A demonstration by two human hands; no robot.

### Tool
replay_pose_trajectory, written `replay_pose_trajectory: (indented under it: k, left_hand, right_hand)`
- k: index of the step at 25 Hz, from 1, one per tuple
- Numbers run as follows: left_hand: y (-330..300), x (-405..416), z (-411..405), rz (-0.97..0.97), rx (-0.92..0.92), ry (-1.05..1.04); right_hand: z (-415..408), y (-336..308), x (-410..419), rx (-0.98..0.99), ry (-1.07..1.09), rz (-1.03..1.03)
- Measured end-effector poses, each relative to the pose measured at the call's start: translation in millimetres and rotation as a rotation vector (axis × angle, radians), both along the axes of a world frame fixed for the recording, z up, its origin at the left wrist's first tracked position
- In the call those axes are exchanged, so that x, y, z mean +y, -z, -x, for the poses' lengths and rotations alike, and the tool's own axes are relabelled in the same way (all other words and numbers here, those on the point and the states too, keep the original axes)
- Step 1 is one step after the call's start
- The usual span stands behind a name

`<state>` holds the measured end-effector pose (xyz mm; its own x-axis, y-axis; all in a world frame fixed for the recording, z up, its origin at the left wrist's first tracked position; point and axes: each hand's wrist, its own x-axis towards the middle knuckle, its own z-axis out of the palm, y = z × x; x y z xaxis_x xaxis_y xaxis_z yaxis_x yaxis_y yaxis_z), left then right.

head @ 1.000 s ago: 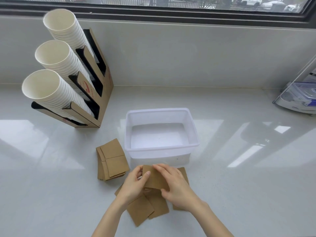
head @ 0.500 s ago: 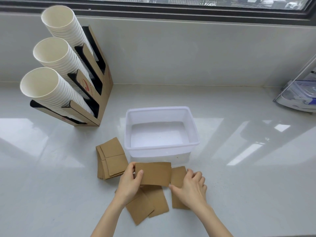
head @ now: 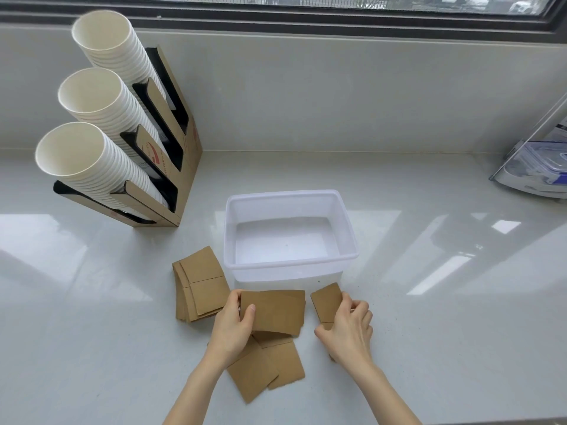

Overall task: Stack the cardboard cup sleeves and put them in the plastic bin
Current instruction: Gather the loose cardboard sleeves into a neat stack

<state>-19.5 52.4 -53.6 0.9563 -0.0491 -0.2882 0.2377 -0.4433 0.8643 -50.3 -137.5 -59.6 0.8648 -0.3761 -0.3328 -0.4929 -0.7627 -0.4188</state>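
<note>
A translucent white plastic bin (head: 348, 237) stands empty in the middle of the counter. Left of it lies a stack of brown cardboard cup sleeves (head: 201, 286). My left hand (head: 231, 326) pinches the left end of a flat sleeve (head: 276, 311), held just above the counter in front of the bin. My right hand (head: 348, 328) rests on another sleeve (head: 326, 300) lying on the counter, fingers curled over its right edge. Two loose sleeves (head: 267, 368) lie overlapping below the held one.
A cardboard cup dispenser (head: 175, 167) with three tilted rows of white paper cups (head: 92, 161) stands at the back left. A clear lidded container (head: 540, 170) sits at the far right edge. A window ledge and wall close off the back.
My right hand let go of the sleeve that both hands held and moved right onto another sleeve. My left hand keeps the first sleeve, now turned flat and horizontal.
</note>
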Motion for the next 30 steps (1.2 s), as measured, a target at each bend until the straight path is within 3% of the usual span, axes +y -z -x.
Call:
replay_pose_trajectory:
  k: [6, 10, 15, 23, 27, 30]
  left_hand:
    - [-10, -1, 2, 0.074, 0.049, 0.015]
    - [-18, -3, 5, 0.199, 0.079, 0.022]
    - [-19, -2, 9, 0.226, 0.090, 0.041]
    - [-17, 3, 12, 0.217, 0.048, 0.010]
    - [-24, 11, 8, 0.233, -0.041, -0.066]
    - [-28, 20, 4, 0.240, -0.054, -0.135]
  right_hand:
    - [2, -7, 7, -0.228, -0.315, -0.163]
    - [0, -11, 19, -0.244, -0.520, -0.168]
    - [-3, -14, 30, -0.238, -0.610, -0.156]
    - [0, -11, 40, -0.229, -0.628, -0.209]
    - [0, -12, 33, -0.227, -0.365, -0.461]
    - [-3, -10, 26, -0.247, -0.257, -0.415]
